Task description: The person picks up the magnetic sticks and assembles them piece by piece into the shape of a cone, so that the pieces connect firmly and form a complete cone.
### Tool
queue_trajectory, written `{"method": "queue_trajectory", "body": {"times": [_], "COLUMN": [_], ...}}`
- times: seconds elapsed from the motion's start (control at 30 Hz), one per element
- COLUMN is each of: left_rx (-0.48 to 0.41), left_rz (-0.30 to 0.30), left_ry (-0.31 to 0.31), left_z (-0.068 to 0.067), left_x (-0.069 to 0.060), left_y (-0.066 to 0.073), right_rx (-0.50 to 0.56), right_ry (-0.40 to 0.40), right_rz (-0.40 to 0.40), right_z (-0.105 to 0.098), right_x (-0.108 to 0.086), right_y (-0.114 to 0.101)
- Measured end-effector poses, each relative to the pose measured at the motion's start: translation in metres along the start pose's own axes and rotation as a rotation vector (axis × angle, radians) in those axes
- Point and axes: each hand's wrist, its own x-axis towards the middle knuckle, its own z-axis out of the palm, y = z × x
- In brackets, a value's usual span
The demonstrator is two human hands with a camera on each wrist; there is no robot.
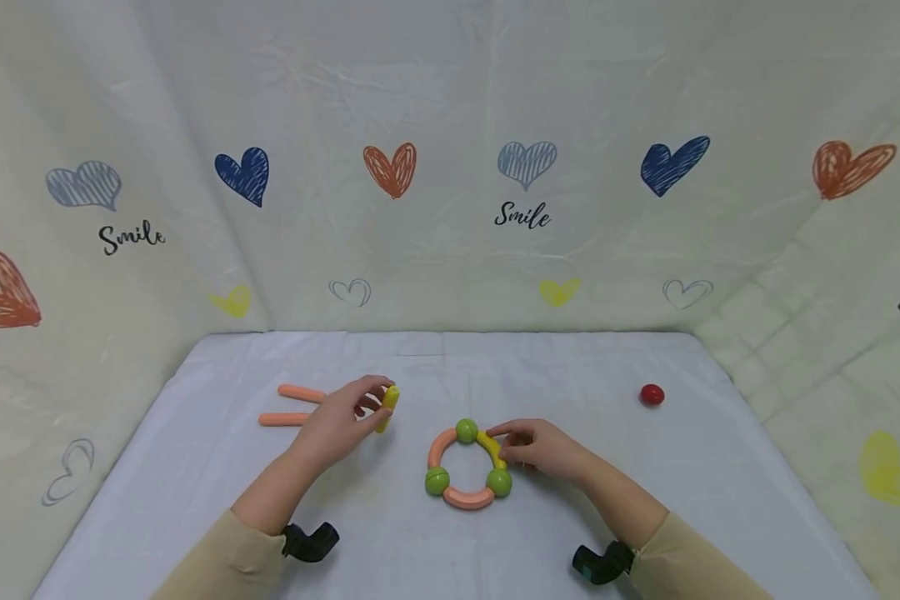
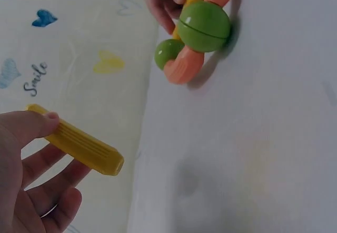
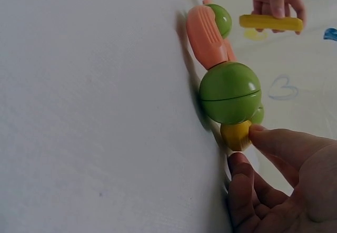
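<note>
The left hand (image 1: 339, 421) is holding a straight yellow stick (image 2: 87, 148) above the table (image 1: 570, 367), its grip pinching the stick between thumb and fingers. The right hand (image 1: 543, 450) is pinching the yellow curved piece (image 1: 492, 448) of a ring (image 1: 468, 499) that is lying on the table between the two hands. Three green balls (image 1: 437, 480) are linking that piece with two orange curved pieces (image 1: 441, 447), so the ring is looking closed and this part seems done; whether every joint is sitting tight, I cannot tell. The rest is seemingly waiting: the straight yellow stick is touching no part of the ring, two orange sticks (image 1: 283, 419) are lying loose beside the left hand, partly hidden by it, and a red ball (image 1: 652, 395) is resting well apart, beyond the right hand. None of these is joining the ring at this point.
</note>
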Motion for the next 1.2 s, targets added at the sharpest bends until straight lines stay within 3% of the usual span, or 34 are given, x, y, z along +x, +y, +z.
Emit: {"method": "queue_trajectory", "body": {"times": [0.23, 0.47, 0.63, 0.9, 1.2], "left_rx": [-0.067, -0.161, -0.226, -0.241, -0.23], "left_rz": [0.017, 0.078, 0.08, 0.105, 0.115], "left_ry": [-0.005, 0.02, 0.01, -0.028, -0.041], "left_z": [0.021, 0.04, 0.052, 0.07, 0.077], "left_x": [0.01, 0.02, 0.024, 0.03, 0.033], "left_y": [0.018, 0.032, 0.042, 0.052, 0.055], "right_rx": [-0.008, -0.004, -0.003, -0.002, 0.003], "right_ry": [-0.004, -0.003, -0.007, -0.014, -0.016], "right_rz": [-0.007, 0.017, 0.018, -0.006, -0.015], "right_z": [-0.001, -0.001, -0.001, -0.002, -0.001], "right_x": [0.001, 0.002, 0.003, 0.002, 0.002], "right_y": [0.001, -0.001, -0.002, 0.001, 0.0]}}
